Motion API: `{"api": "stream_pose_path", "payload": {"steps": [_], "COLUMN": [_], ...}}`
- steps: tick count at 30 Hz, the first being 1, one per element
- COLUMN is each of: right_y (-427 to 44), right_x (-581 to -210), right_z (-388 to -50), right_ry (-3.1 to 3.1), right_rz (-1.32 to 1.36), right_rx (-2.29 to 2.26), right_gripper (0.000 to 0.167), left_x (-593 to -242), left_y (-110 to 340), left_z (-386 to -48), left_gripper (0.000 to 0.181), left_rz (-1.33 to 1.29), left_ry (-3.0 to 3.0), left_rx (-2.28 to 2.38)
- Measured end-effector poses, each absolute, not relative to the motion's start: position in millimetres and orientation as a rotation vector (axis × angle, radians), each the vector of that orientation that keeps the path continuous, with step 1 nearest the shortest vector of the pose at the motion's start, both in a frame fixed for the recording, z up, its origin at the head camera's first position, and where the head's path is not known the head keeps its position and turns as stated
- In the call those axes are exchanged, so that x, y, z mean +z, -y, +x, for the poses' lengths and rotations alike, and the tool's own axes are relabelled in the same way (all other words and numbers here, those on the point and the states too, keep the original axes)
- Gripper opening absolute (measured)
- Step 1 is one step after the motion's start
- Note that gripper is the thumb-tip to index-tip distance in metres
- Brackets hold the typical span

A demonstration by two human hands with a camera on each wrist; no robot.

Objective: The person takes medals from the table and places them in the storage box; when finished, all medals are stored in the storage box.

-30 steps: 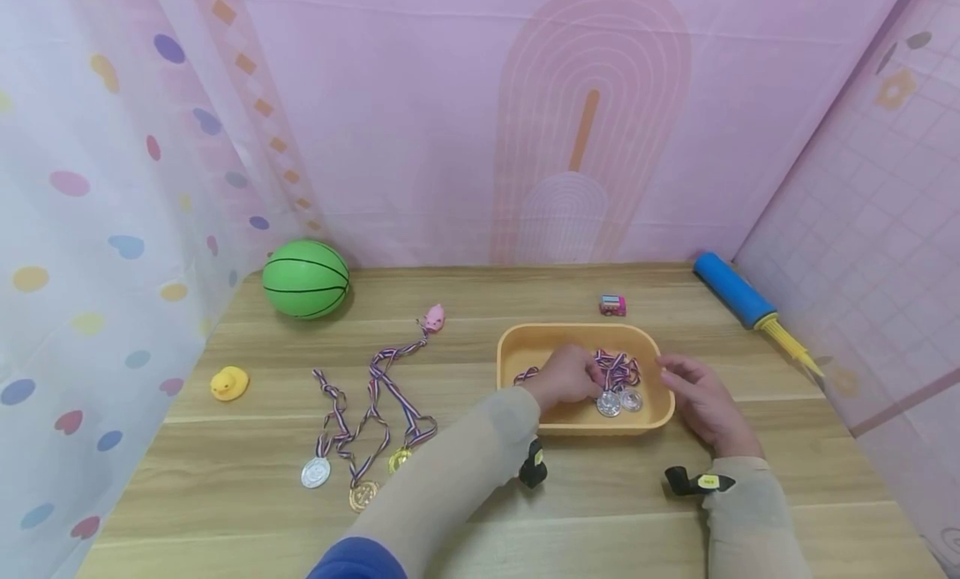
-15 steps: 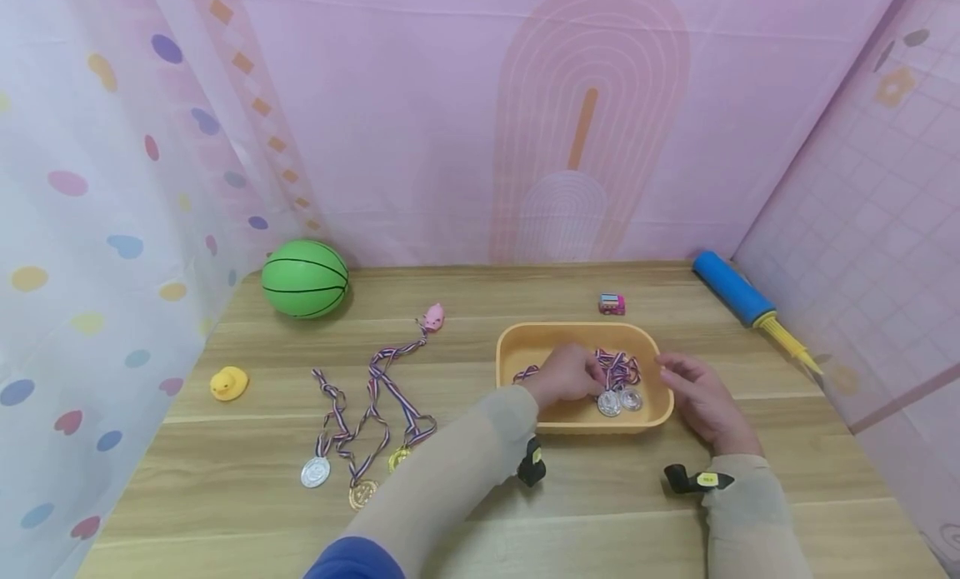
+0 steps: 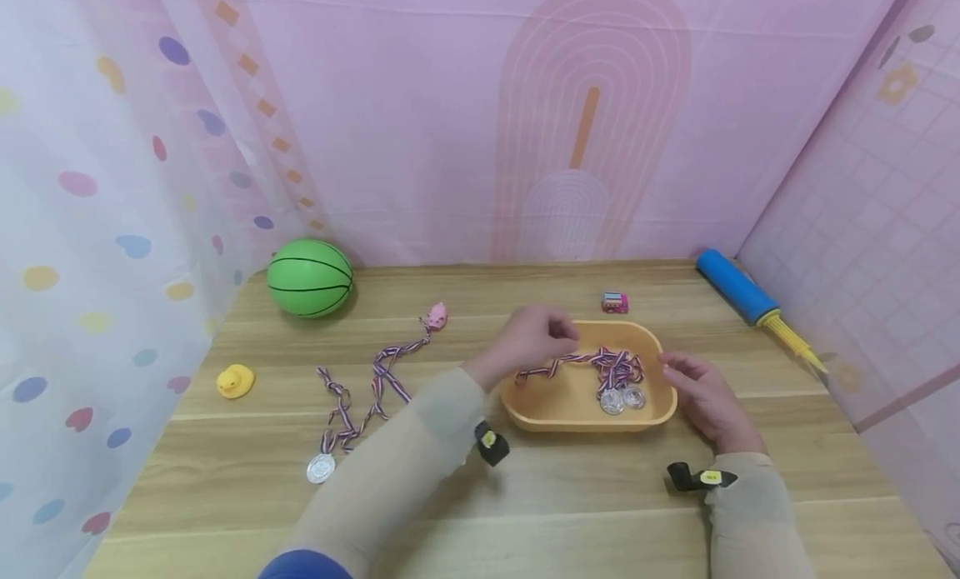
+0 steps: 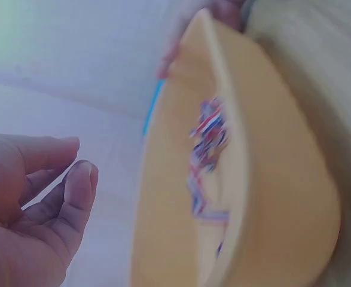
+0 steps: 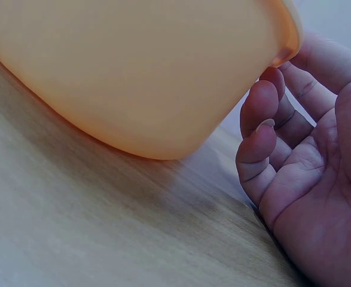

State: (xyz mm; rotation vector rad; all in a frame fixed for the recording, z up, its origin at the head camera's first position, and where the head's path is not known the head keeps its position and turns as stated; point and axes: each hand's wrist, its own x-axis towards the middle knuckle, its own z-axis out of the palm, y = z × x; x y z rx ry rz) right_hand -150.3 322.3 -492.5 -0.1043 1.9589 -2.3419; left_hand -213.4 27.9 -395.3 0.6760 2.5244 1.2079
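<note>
My left hand [image 3: 534, 336] is raised over the left part of a yellow-orange plastic bin [image 3: 592, 422]. Its fingers are loosely bent and nothing shows between thumb and fingertips in the left wrist view. Inside the bin lie two silver medals, the left one [image 3: 612, 401] and the right one [image 3: 634, 396], with tangled red, white and blue ribbons [image 3: 617, 366]. At the bin's right end my right hand [image 3: 708, 402] touches the rim with relaxed fingers, its palm apart from the wall in the right wrist view.
Left on the table, a silver medal [image 3: 321, 468] lies among striped ribbons, partly behind my left forearm. Around stand a green ball [image 3: 310, 279], a yellow duck [image 3: 236, 381], a pink toy pig [image 3: 437, 316], a small toy bus [image 3: 615, 302] and a blue pump [image 3: 738, 286].
My left hand has risen out of the bin and moved up and left, leaving the ribbons and medals inside. The left forearm now covers the gold-coloured medals on the table. My right hand stays put.
</note>
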Motion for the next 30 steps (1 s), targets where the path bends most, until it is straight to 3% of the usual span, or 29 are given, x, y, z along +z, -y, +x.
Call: {"api": "stream_pose_path", "payload": {"steps": [9, 17, 30], "right_y": [-323.1, -322.5, -320.8], "right_x": [-493.1, -492.2, -490.3], "right_z": [-152.5, -149.9, -149.8], "right_ry": [-1.938, -1.954, -1.933], "right_rz": [-0.132, -0.107, -0.108], "right_rx": [-2.36, -2.357, -2.369], "right_gripper": [0.027, 0.026, 0.026], "left_x": [-388.2, -411.2, -458.3], "left_y": [65.1, 141.6, 184.0], "left_z": [-206.0, -162.9, -113.4], "left_gripper": [0.01, 0.015, 0.014], "left_rz": [0.546, 0.425, 0.323], "left_ry": [-2.561, -2.607, -2.593], "left_rx": [1.398, 1.406, 1.358]}}
